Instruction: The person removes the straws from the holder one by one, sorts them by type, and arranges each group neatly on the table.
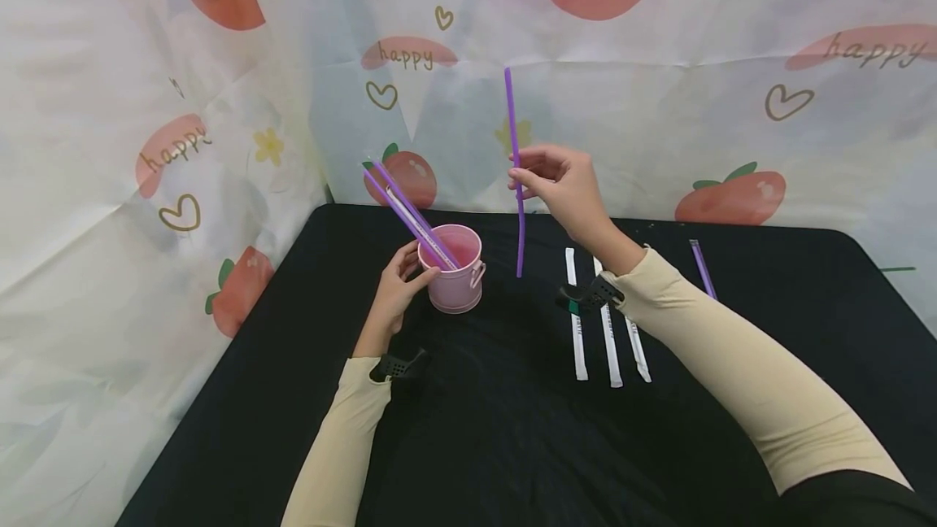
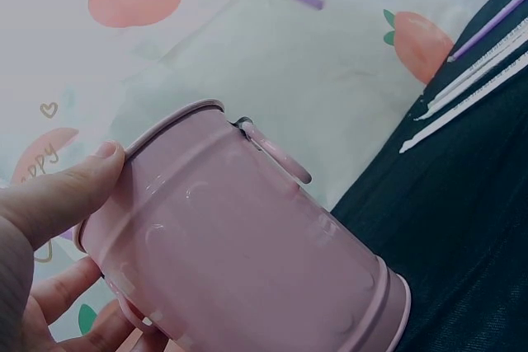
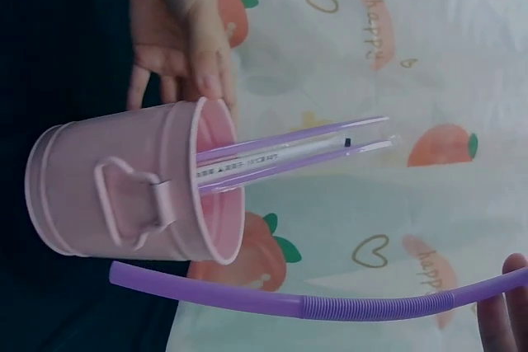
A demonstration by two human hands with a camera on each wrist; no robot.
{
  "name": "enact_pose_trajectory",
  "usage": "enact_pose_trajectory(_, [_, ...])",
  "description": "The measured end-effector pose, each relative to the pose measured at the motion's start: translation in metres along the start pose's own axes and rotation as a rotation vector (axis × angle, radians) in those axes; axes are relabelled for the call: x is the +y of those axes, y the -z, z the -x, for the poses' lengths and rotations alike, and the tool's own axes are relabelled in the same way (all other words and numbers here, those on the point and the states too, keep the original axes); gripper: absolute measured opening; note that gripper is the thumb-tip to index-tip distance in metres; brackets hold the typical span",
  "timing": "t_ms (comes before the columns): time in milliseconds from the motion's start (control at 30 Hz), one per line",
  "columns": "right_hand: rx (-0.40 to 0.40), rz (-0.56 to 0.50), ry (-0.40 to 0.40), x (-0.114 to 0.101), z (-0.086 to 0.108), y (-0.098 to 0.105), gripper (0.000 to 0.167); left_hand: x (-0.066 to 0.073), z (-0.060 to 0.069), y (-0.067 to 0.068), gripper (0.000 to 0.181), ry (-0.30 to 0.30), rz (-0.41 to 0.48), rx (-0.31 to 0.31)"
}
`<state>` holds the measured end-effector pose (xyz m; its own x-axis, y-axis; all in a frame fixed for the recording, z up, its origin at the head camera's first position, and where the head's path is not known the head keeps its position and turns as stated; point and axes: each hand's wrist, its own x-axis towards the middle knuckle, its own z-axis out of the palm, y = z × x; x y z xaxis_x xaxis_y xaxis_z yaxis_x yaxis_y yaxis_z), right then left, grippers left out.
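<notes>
A small pink metal bucket [image 1: 455,296] stands on the black table, its side handle [image 3: 136,204] facing the right. My left hand [image 1: 398,285] grips its left side, thumb [image 2: 70,195] at the rim and fingers round the wall. Two purple straws [image 3: 297,133] and a white paper-wrapped straw [image 3: 264,159] lean out of the bucket toward the back left. Higher up and to the right, my right hand [image 1: 560,181] pinches a bendy purple straw [image 1: 510,108], held nearly upright. Its lower end is beside the bucket, apart from it; the ribbed section [image 3: 375,307] shows in the right wrist view.
Three white paper-wrapped straws [image 1: 610,348] lie side by side on the black tablecloth [image 1: 512,429], partly under my right forearm. Beyond that forearm lies another purple straw [image 1: 703,268]. A printed curtain [image 1: 468,120] hangs behind the table and along its left side.
</notes>
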<state>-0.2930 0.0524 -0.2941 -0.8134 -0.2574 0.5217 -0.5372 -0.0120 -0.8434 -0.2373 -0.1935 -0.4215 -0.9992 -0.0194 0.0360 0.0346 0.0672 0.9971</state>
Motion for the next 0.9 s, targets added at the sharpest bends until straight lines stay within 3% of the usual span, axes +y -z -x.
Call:
enact_pose_trajectory(167, [-0.014,0.051,-0.020,0.000,0.012,0.010,0.020,-0.013,-0.007,0.002,0.063,-0.003,0.016,0.012])
enact_pose_trajectory(433, [-0.031,0.144,-0.045,-0.001,0.037,0.031,0.022,-0.014,-0.006,0.001,0.062,-0.011,0.000,0.024])
enact_pose_trajectory(600, [-0.024,0.116,-0.057,0.000,0.051,0.049,0.015,-0.013,-0.007,0.001,0.063,-0.006,0.013,0.014])
enact_pose_trajectory(700, [-0.023,0.069,-0.056,0.000,0.058,0.059,0.016,-0.011,-0.006,0.001,0.064,0.001,0.025,0.007])
enact_pose_trajectory(900, [-0.019,0.052,-0.069,-0.004,0.074,0.084,0.019,0.010,0.006,-0.003,0.063,0.005,0.008,0.001])
